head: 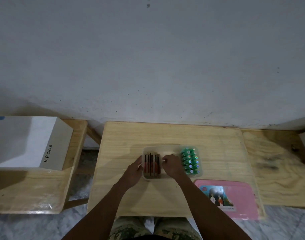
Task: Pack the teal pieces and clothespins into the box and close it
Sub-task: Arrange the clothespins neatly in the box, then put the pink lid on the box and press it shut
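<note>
clothespins (151, 164) lie between our hands: left hand (135, 170) grips the box (167, 148) rim; right hand (172, 166) curls, its grasp we cannot tell.

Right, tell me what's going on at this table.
A person is packing a clear box on the wooden table. The left hand holds its left wall; the right hand, fingers curled, is at the clothespins inside. Teal pieces fill the box's right end. The pink lid lies on the table beside it, not yet on.
</note>
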